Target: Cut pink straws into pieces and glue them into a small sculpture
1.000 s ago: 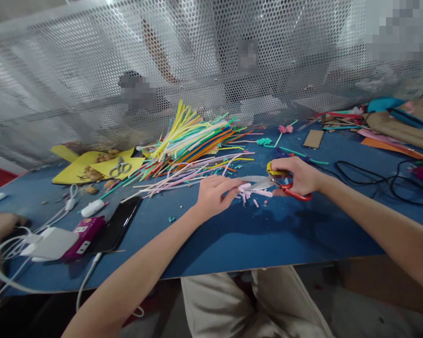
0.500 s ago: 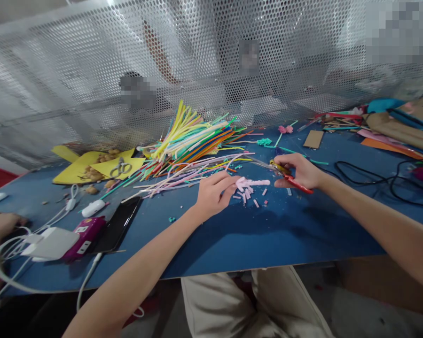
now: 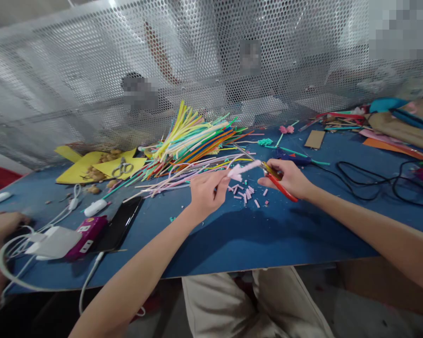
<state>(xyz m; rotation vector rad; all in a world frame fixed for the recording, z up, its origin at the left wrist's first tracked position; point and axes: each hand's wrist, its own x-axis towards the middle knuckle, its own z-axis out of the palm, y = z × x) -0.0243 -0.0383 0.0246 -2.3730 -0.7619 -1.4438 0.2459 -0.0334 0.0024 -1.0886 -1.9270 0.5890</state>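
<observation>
We are pinching a pink pipe cleaner [image 3: 245,167] in our left hand [image 3: 206,192] and lifting it above the blue table [image 3: 268,234], while our right hand [image 3: 289,178] is gripping the scissors [image 3: 268,172] just beside it. The blades are pointing toward our left fingers, so they could be nicking them, or the thin piece could be slipping out.
</observation>
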